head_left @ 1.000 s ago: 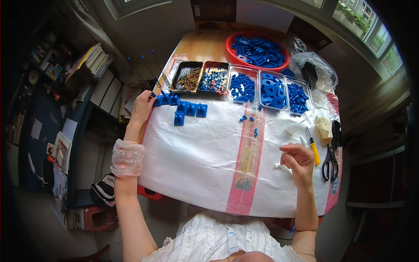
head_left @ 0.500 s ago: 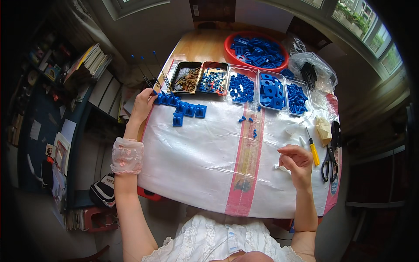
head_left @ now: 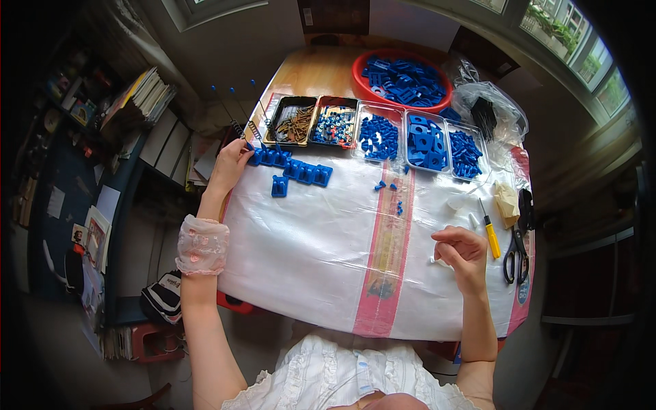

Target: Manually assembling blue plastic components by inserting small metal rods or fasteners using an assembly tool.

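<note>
The left hand [head_left: 231,166] touched the left end of a row of square-based blue plastic pieces [head_left: 275,158] near the left edge of a white-sheeted worktop [head_left: 294,253], while the right hand [head_left: 462,255] curled beside a yellow-handled screwdriver [head_left: 493,241], and I could not tell whether either grip was closed.

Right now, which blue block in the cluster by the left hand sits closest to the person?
The single front block; the others sit in two rows farther back, with the left hand at their left end.
</note>
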{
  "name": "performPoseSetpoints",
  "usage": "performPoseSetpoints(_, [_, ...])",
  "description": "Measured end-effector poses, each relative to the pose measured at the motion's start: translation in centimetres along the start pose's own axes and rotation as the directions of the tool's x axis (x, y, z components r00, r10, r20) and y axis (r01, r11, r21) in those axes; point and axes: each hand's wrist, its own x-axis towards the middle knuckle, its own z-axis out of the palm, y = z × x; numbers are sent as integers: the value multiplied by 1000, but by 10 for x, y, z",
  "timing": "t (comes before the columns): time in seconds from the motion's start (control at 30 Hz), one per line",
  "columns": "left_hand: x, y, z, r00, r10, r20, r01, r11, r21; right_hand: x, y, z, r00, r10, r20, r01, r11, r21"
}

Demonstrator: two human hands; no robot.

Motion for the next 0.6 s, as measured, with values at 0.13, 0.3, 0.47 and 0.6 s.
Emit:
performPoseSetpoints(0.13, [-1, 16, -1, 999, -27, 19, 27, 1000, -2, -1, 1, -1, 1000, -2, 5, 2, 1000, 6])
performPoseSetpoints(0.3, [0, 16, 0, 1000, -11, -24, 13, 996, 84, -1, 1, 1, 1000, 12, 2, -12, 1000, 8])
performPoseSetpoints(0.47, [2, 13, 3, 1000, -16, -21, 18, 998, 60, -1, 2, 1, 1000, 14, 7, -14, 1000, -1])
performPoseSetpoints(0.6, [2, 8, 4, 1000, -8, 14, 7, 999, 54, 0, 3, 1, 1000, 8, 14, -8, 1000, 0])
